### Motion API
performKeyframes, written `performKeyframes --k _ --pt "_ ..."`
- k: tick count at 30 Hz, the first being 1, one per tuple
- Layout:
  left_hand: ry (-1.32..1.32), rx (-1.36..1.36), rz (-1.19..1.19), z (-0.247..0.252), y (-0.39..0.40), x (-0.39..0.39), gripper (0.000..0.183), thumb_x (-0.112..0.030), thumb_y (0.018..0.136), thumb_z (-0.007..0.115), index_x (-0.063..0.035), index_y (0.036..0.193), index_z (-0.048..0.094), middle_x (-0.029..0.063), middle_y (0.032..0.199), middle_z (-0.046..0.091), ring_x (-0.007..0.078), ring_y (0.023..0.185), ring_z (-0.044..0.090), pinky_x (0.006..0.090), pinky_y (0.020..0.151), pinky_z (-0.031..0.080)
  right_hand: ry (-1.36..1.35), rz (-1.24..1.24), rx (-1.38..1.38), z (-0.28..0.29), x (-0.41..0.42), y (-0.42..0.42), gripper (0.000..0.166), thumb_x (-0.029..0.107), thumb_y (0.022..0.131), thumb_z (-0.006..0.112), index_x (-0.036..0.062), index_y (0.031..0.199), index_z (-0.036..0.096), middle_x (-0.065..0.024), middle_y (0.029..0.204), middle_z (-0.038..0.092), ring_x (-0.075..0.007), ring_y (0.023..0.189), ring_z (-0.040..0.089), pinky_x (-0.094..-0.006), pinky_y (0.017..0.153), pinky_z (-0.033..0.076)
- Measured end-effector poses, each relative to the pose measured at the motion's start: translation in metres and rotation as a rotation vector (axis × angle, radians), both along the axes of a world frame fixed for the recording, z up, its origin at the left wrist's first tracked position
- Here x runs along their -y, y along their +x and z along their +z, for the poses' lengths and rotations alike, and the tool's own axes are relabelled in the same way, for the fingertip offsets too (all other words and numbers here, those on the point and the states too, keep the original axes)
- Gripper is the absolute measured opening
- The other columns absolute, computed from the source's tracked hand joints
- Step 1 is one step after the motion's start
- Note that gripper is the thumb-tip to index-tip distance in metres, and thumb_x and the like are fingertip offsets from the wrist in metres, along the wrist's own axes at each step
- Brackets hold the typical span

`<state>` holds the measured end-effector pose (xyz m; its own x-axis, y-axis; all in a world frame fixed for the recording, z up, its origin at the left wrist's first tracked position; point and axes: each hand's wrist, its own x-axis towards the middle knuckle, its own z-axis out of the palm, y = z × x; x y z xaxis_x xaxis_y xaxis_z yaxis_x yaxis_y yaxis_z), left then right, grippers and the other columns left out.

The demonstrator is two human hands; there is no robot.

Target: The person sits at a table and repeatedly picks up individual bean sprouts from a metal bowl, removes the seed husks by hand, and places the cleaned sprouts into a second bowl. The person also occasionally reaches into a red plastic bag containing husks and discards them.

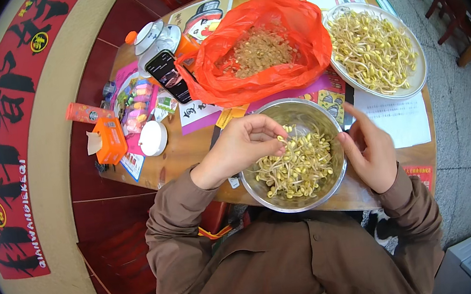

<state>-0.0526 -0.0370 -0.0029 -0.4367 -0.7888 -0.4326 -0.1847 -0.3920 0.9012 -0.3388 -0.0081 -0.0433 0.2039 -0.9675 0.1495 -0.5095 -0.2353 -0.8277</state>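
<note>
A steel bowl (249, 189) sits at the table's near edge, with soybean sprouts (300, 170) inside. My left hand (246, 143) is over the bowl's left side, thumb and fingertips pinched on a bean sprout (281, 140). At the bowl's right rim is my right hand (370, 148), its thumb and forefinger apart; I see nothing between them. Beyond the bowl, a red plastic bag (229, 92) lies open around a pile of brownish scraps (261, 51). A white oval plate (421, 75) heaped with more sprouts (373, 48) stands at the back right.
A smartphone (170, 78) leans against a glass jar (149, 40) left of the bag. Farther left are a white round lid (153, 138), an orange tissue box (109, 140) and a bag of coloured pieces (138, 106). Printed sheets (404, 122) lie under the plate. A red chair (121, 258) stands at the lower left.
</note>
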Motion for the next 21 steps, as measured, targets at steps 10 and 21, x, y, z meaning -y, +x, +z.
performKeyframes --k 10,21 --pt "-0.48 0.083 -0.032 -0.016 -0.01 -0.022 0.014 -0.005 0.094 0.069 0.0 0.107 0.069 0.0036 0.098 0.07 0.0098 0.088 0.068 0.0257 0.079 0.056 -0.471 0.278 -0.146 0.024 -0.005 0.051 0.022 0.009 0.078 0.08 0.0056 0.098 0.07 -0.009 0.09 0.06 -0.03 0.087 0.057 -0.0406 0.076 0.045" --pt "-0.669 0.176 -0.097 -0.013 -0.003 -0.021 0.014 -0.009 0.092 0.069 0.0004 0.103 0.068 0.0092 0.093 0.072 0.0174 0.082 0.071 0.0314 0.074 0.058 -0.326 0.235 -0.059 0.011 0.0 0.067 0.013 0.004 0.077 0.078 0.0063 0.084 0.068 -0.0056 0.074 0.058 -0.0276 0.074 0.055 -0.0385 0.07 0.042"
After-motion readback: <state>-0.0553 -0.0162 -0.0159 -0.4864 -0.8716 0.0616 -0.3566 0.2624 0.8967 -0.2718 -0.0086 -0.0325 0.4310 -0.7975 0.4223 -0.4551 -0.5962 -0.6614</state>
